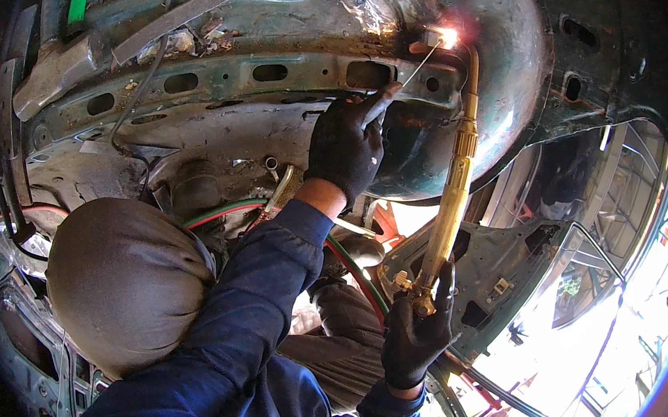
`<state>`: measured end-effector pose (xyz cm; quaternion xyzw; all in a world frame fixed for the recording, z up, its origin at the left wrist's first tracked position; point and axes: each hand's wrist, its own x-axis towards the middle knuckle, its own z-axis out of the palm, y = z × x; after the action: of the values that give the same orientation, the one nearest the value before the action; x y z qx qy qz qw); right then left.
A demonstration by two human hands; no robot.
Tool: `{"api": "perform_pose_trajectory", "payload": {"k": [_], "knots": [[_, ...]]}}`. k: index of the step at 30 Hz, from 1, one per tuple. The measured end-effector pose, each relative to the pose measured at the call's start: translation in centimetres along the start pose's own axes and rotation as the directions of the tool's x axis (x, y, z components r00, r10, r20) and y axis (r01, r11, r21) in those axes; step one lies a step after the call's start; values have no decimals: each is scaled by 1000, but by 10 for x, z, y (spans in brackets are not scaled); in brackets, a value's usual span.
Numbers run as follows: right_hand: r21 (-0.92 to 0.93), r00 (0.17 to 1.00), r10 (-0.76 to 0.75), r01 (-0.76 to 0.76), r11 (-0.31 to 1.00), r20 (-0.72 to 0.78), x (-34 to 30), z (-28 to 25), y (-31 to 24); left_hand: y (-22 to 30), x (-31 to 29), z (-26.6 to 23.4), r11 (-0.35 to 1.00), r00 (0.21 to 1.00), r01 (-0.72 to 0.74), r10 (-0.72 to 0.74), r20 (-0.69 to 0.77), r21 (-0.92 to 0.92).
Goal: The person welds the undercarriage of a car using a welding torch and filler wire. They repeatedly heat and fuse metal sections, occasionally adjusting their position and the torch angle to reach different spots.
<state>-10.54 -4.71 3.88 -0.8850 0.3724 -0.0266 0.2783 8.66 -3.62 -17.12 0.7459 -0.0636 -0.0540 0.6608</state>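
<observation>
My left hand, in a black glove, pinches a thin welding rod, its index finger laid along it. The rod's far end meets a bright flame at a small metal tab on the car body. In my right hand, also gloved, is a brass gas torch, gripped low by its valve end. The torch stands nearly upright, and its bent neck brings the tip to the same glowing spot. Behind the flame bulges a dark green rounded body panel. A perforated metal rail runs left of it.
A hammer and a long flat metal bar lie at the upper left. Red and green hoses pass below the torch. My knee rises at lower left. A loose-looking green door panel stands at right.
</observation>
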Motion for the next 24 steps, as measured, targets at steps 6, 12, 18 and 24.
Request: {"api": "perform_pose_trajectory", "payload": {"k": [6, 12, 18, 24], "knots": [[-15, 999, -43, 43, 999, 3, 2, 0, -2, -2, -1, 1, 1000, 1000, -14, 14, -9, 10], [-28, 1000, 25, -25, 999, -1, 0, 0, 2, -2, 0, 0, 998, 1000, 0, -1, 23, 63], [-26, 999, 32, -32, 999, 3, 0, 0, 1, -2, -1, 1, 999, 1000, -20, 20, -10, 41], [-25, 1000, 12, -12, 1000, 0, 0, 1, 2, 3, 0, -2, 999, 1000, 18, -18, 19, 27]]}}
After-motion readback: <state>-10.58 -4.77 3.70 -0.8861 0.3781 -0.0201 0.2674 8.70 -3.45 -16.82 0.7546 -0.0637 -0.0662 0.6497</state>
